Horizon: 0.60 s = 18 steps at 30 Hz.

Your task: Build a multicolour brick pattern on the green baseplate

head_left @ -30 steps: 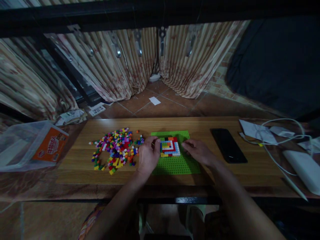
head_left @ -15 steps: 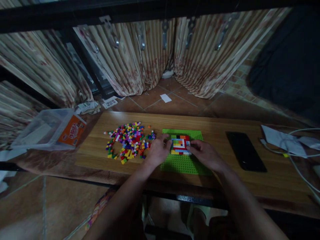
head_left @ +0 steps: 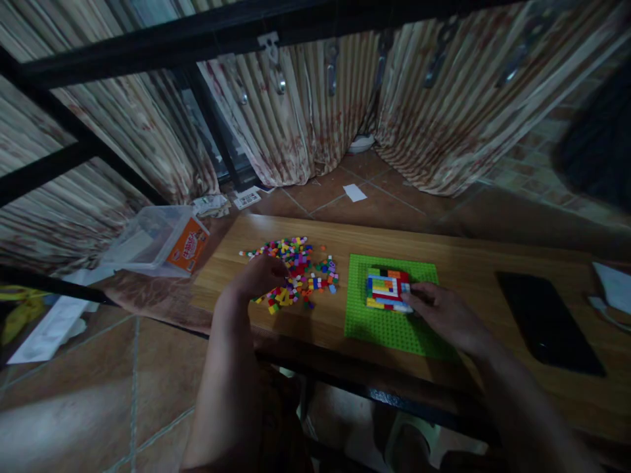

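Right grip (head_left: 446, 312) first: its thumb and fingers are at the right side of the multicoloured brick build (head_left: 384, 289), and I cannot tell whether they pinch a piece or merely steady the edge. That build sits on the green baseplate (head_left: 374, 330), towards its far half, and the plate lies on the wooden surface (head_left: 468, 263). Left grip (head_left: 259, 272) hangs over the loose bricks (head_left: 300, 268) with its fingers bent down; they are too dim for me to see whether a brick is between them. If I push sideways on the right, I judge that an edge brick could twist off its studs, or the whole plate could skid, since I see nothing fastening it to the wood. Pressing unevenly could lift one corner of the build, the more so if some bricks are not seated fully, which I cannot make out. On the left, the pieces are small, mixed in colour and heaped close together, so I could easily take a wrong one or two at once. Dragging my wrist back could sweep strays over the near edge onto the tiled floor (head_left: 162, 355), where they would be hard to find.
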Motion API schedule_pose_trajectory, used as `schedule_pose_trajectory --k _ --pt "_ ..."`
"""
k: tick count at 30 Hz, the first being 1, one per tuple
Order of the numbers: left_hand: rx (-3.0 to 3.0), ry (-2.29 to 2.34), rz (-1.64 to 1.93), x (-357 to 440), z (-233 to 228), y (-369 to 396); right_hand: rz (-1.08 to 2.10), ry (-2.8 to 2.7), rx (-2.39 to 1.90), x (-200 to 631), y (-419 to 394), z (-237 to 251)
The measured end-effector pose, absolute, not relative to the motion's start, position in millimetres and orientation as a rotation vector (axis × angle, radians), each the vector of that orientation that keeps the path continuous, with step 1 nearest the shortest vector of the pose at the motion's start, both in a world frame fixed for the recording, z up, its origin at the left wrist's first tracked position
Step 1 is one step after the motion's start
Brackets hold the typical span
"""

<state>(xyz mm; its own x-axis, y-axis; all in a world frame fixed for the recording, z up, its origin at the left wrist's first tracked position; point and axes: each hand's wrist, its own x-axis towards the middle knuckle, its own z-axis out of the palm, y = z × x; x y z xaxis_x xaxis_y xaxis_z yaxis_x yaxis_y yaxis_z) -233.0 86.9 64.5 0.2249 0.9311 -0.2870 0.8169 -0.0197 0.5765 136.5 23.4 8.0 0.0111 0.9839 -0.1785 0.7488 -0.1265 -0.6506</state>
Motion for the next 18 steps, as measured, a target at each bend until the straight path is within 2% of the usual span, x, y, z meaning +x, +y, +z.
schedule_pose_trajectory --k 18 --pt "1.783 2.119 0.072 -247.8 62.4 89.3 0.883 -1.762 -1.977 142.9 27.2 1.9"
